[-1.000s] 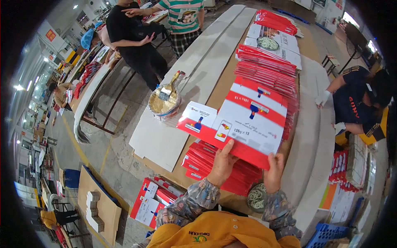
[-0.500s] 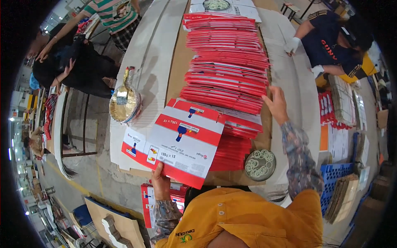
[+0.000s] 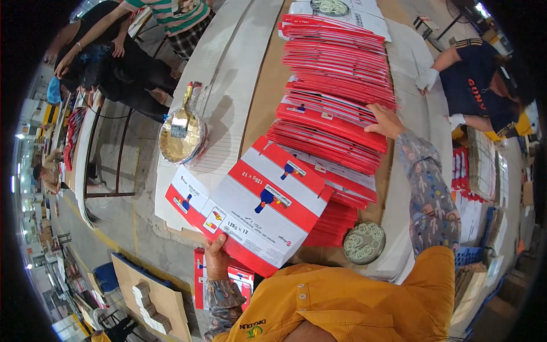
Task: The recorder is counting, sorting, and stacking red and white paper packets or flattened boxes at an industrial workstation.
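In my left hand (image 3: 217,256), closed on its lower edge with the thumb on top, is a flattened red-and-white carton (image 3: 256,211) with blue pictures. It lies tilted over the near left end of a long fanned row of flattened cartons (image 3: 339,62). At the right side of that row, my right hand (image 3: 384,121) has its thumb and fingers closed around the edge of a batch of cartons (image 3: 327,117). This batch leans up from those nearer me, showing part of a printed face. How many cartons the right hand grips is hidden.
Left on the table stands a round tub (image 3: 181,145) with a brush (image 3: 180,126) across it. A dish of pale rubber bands (image 3: 363,242) sits near right, another dish (image 3: 329,7) at the far end. More cartons (image 3: 242,279) lie below my left hand. Co-workers stand on both sides.
My right hand has moved from beside the row onto it and closed on carton edges, parting the batch from its neighbours. My left hand still holds its carton. The whole view has shifted.
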Demonstrator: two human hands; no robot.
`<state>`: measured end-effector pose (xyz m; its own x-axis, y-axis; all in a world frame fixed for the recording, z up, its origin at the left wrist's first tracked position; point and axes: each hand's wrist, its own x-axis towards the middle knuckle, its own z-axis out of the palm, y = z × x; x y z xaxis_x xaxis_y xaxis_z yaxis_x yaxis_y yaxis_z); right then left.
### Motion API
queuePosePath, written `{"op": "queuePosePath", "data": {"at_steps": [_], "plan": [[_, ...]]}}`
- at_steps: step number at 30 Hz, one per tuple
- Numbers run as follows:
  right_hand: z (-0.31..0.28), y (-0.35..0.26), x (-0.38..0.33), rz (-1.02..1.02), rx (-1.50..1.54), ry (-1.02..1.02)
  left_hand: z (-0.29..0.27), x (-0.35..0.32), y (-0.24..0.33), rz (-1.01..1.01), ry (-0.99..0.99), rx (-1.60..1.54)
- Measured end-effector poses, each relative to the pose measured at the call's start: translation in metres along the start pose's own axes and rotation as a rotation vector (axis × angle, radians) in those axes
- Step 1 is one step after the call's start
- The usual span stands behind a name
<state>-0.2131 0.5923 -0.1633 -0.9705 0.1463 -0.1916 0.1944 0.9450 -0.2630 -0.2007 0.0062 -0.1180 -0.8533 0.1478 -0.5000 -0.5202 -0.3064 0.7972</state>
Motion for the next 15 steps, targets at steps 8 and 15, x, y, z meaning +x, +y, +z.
{"op": "queuePosePath", "data": {"at_steps": [8,15], "plan": [[0.010,-0.025,0.016,-0.059,-0.306,0.149,0.023,0.006,0.008,-0.034,0.000,-0.003],[-0.014,-0.008,0.016,-0.203,-0.103,0.319,0.071,0.041,-0.013,-0.120,-0.185,-0.043]]}}
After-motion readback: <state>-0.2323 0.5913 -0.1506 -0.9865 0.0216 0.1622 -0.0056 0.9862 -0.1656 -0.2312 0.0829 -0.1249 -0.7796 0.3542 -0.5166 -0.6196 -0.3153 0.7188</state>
